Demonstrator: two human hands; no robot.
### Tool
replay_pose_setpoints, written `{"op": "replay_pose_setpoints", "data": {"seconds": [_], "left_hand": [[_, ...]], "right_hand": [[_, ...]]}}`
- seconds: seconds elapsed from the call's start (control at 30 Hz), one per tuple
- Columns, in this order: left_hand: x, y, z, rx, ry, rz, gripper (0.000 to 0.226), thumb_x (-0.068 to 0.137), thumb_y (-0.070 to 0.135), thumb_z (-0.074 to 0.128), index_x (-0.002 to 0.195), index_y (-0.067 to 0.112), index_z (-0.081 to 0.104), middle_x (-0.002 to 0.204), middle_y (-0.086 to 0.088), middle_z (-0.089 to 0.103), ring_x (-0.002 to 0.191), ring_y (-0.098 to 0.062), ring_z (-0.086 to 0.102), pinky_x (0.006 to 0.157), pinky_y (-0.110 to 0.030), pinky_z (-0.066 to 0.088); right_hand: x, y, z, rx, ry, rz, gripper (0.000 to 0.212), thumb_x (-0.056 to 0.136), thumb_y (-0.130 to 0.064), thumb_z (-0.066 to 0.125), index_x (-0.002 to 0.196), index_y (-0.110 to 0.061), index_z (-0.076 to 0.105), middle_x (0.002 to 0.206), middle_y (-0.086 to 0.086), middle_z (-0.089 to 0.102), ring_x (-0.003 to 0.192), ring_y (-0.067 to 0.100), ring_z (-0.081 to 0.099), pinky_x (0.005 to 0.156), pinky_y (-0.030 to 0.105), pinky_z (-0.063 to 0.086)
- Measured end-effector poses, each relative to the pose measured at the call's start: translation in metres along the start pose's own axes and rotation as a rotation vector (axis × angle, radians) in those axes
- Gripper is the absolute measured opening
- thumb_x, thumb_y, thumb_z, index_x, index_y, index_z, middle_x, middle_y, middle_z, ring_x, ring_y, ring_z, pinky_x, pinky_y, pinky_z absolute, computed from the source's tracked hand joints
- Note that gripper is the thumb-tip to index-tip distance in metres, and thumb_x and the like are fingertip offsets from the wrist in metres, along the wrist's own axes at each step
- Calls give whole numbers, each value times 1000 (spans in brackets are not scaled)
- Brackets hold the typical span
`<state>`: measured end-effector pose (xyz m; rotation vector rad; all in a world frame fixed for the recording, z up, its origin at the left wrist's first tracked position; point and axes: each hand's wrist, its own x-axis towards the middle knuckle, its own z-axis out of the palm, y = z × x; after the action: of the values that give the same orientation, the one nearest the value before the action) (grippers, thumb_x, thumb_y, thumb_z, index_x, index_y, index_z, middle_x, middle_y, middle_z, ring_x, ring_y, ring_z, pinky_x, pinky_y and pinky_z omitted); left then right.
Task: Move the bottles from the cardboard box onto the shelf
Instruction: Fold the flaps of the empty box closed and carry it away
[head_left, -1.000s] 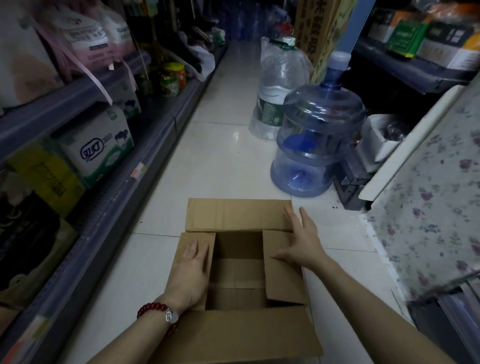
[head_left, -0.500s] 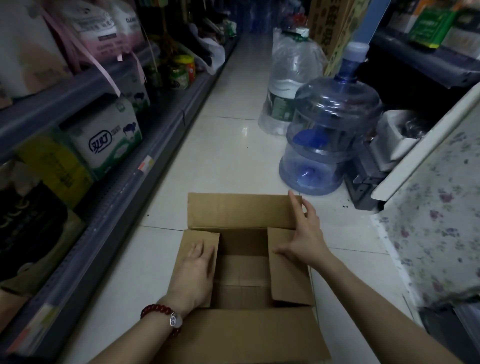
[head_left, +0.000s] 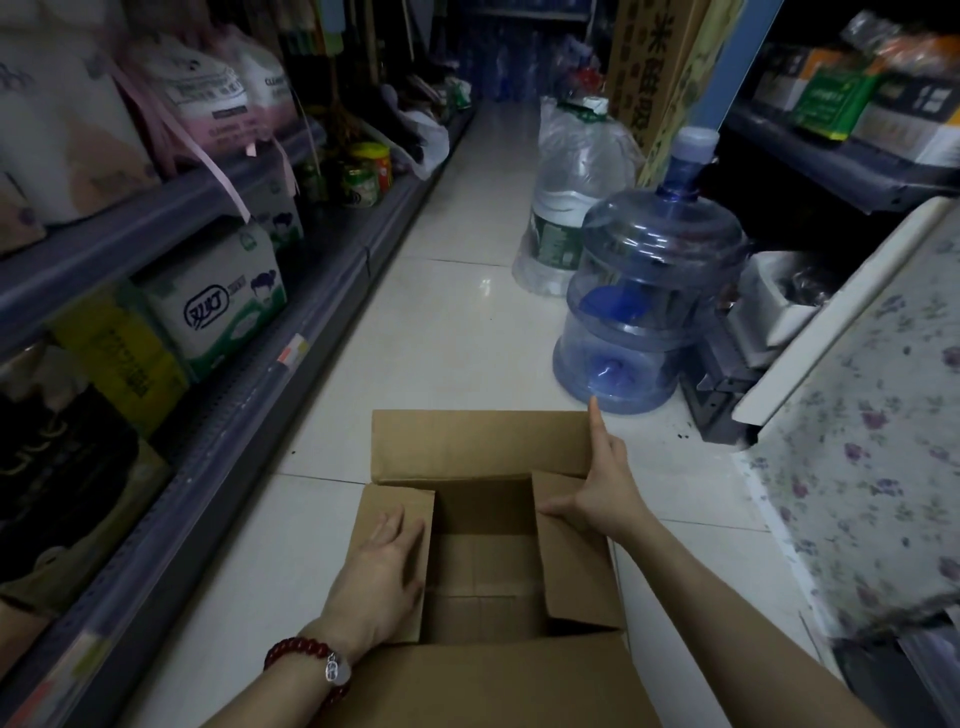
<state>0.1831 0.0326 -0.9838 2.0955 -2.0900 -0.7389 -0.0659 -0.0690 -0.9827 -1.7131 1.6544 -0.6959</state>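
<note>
Now the cardboard box (head_left: 483, 545) is being held open on the floor (head_left: 457, 322), and no bottles can be seen inside it.

The left hand (head_left: 382, 577) is laid flat, fingers straight, on the left flap. The right hand (head_left: 605, 488) is pressed against the right flap, fingers straight and the thumb stuck out to the side. The box is plain brown, with four flaps folded out and a bare bottom. It seems the moving step is done, or no bottles were ever in here. Next, the box would need to be checked, or the shelf (head_left: 249, 415) on the left looked at.
</note>
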Motion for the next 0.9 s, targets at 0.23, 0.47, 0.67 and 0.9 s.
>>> {"op": "replay_pose_setpoints", "data": {"seconds": [0.23, 0.47, 0.67, 0.9], "left_hand": [[1, -1, 1, -9, -14, -28, 69, 94, 26, 55, 152, 29, 17, 162, 3, 3, 150, -16, 4, 119, -28, 11], [-5, -2, 0, -65, 203, 37, 77, 83, 23, 67, 148, 29, 26, 152, 2, 28, 135, -20, 37, 105, -28, 40], [-11, -6, -9, 222, 507, 226, 70, 73, 24, 75, 136, 18, 47, 133, -7, 50, 124, -27, 48, 103, -39, 42], [-3, 3, -16, 173, -89, 66, 53, 99, 50, 22, 145, 28, 35, 158, -1, 25, 145, -19, 23, 118, -44, 15]], "right_hand": [[-17, 10, 7, -241, 137, -90, 121, 62, -34, 86, 144, -48, -2, 134, 5, 31, 120, 21, 43, 94, 38, 52], [-35, 25, 10, -561, 281, -320, 64, 70, -39, 78, 123, -15, 53, 136, 10, 51, 124, 28, 50, 102, 38, 43], [-56, 31, 9, -571, 211, -321, 58, 85, -57, 55, 126, -17, 54, 126, 4, 61, 114, 20, 57, 100, 35, 43], [-79, 32, 13, -577, -99, -169, 79, 90, -67, 30, 150, -15, 29, 158, 3, 26, 146, 18, 21, 118, 32, 16]]}}
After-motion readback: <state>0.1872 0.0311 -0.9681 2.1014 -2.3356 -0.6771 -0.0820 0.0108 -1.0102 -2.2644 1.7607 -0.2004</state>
